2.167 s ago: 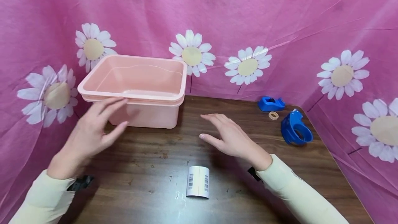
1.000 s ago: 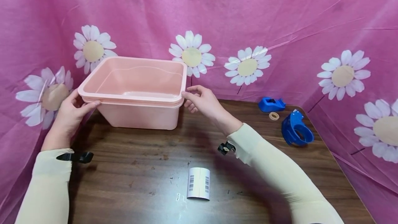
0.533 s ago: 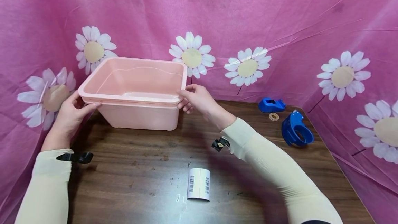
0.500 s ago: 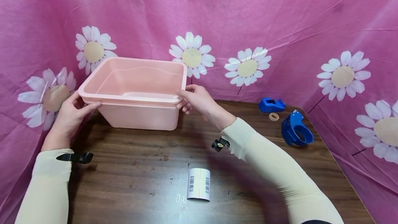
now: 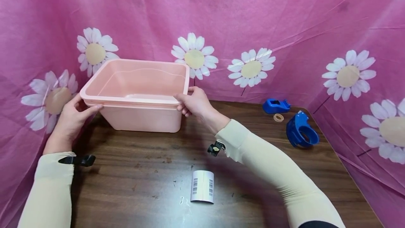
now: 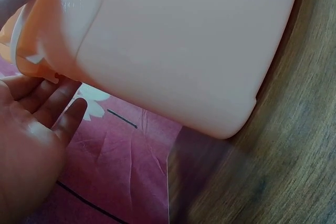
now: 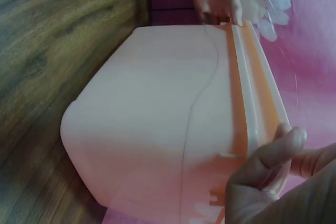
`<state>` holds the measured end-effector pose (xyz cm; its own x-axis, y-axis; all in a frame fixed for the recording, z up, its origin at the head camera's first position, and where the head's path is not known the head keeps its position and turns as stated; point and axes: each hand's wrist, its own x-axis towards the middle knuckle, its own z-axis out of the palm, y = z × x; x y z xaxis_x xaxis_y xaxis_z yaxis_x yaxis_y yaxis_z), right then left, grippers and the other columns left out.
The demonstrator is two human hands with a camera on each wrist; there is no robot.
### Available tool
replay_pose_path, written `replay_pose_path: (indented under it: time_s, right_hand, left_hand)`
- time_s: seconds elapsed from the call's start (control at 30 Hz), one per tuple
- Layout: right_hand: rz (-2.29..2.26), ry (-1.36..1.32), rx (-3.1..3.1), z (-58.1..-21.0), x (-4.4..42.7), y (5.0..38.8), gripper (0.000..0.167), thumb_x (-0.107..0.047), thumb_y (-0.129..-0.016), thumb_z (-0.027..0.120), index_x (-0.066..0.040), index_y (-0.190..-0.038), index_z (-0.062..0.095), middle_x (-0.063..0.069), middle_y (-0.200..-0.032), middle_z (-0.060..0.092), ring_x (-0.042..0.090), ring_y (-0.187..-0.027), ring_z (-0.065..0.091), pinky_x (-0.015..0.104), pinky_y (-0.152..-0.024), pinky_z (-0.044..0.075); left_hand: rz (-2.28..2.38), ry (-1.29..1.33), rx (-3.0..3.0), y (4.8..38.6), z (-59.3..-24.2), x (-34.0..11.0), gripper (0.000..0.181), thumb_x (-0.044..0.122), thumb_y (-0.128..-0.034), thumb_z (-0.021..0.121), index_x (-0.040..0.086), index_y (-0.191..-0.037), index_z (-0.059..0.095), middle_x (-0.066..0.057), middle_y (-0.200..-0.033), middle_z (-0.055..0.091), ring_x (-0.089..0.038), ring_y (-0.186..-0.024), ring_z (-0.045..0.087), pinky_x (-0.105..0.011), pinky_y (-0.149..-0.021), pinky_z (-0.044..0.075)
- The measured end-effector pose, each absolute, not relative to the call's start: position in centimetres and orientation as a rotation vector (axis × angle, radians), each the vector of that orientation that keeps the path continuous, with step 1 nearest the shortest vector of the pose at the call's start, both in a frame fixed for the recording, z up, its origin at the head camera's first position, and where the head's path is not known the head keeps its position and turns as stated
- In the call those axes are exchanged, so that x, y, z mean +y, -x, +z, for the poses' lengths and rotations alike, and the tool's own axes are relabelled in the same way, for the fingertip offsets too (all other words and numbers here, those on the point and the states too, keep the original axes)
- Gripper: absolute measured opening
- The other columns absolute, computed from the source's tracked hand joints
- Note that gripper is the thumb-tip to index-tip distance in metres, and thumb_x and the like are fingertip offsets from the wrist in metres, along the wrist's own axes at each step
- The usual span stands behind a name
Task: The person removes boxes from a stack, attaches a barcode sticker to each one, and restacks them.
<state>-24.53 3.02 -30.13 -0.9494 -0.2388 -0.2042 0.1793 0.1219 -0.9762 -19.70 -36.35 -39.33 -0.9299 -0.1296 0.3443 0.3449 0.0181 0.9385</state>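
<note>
A pink rectangular bin (image 5: 142, 119) stands at the back left of the table, with a doubled rim that looks like two bins nested. At its left front corner my left hand (image 5: 68, 122) grips the rim, thumb in front and fingers beneath, as the left wrist view shows under the rim of the bin (image 6: 173, 40). My right hand (image 5: 200, 106) holds the right front corner, thumb at the rim and fingers curled below it. In the right wrist view, my right hand (image 7: 268, 177) pinches the rim of the bin (image 7: 152, 103).
A curved white label with barcodes (image 5: 202, 186) lies at the front middle of the wooden table (image 5: 142, 178). At the right are a small blue tape dispenser (image 5: 276, 106), a tan ring (image 5: 278, 118) and a larger blue dispenser (image 5: 300, 131). Pink flowered cloth surrounds the table.
Both hands have come from above the table to the bin's corners and taken hold of the rim. Over the last half second my right hand slid slightly left along the corner; the bin looks unmoved.
</note>
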Motion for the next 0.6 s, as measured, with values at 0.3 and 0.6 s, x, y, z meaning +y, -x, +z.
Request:
replay_pose_path:
  time_s: [0.3, 0.6]
  right_hand:
    - [-1.836, 0.072, 2.183, -30.2, 2.27, 24.63, 0.035, -0.008, -0.102, 0.061, 0.001, -0.136, 0.057, -0.001, -0.055, 0.064, 0.003, -0.04, 0.052, 0.019, -0.04, 0.043]
    - [-1.837, 0.113, 2.191, -30.71, 2.23, 24.84, 0.032, -0.01, -0.103, 0.058, -0.002, -0.134, 0.054, -0.001, -0.056, 0.062, 0.005, -0.041, 0.05, 0.022, -0.041, 0.041]
  left_hand:
    - [-1.972, 0.227, -1.941, 19.92, -39.35, -36.33, 0.065, -0.014, -0.0981, 0.074, 0.011, -0.157, 0.062, 0.013, -0.134, 0.072, 0.004, -0.114, 0.066, -0.004, -0.097, 0.053]
    - [-1.962, 0.229, -1.938, 19.96, -39.36, -36.36, 0.069, -0.015, -0.0974, 0.075, 0.008, -0.161, 0.059, 0.013, -0.135, 0.072, 0.004, -0.114, 0.066, -0.003, -0.096, 0.053]
